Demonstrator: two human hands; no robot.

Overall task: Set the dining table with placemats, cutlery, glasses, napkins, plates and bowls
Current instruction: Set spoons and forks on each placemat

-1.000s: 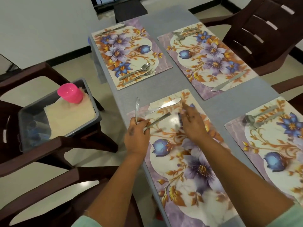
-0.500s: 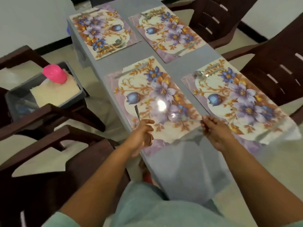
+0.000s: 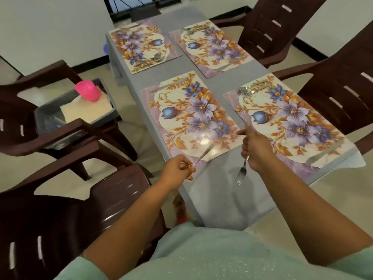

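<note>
2 hands over near placemat (image 3: 187,118): left hand (image 3: 177,166) fingers pinch blurred utensil (image 3: 203,154), right hand (image 3: 256,150) grips fork (image 3: 242,170).

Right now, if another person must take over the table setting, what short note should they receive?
Left hand pinches a blurred utensil, probably a spoon, at the near edge of the near-left placemat. Right hand grips a fork, tines down, above the table.
Done: four placemats laid; the other three carry cutlery; near-left has only a knife at its far end.
Left: lay these two pieces, then glasses, napkins, plates, bowls. A pink cup waits in the bin on the left chair.
</note>
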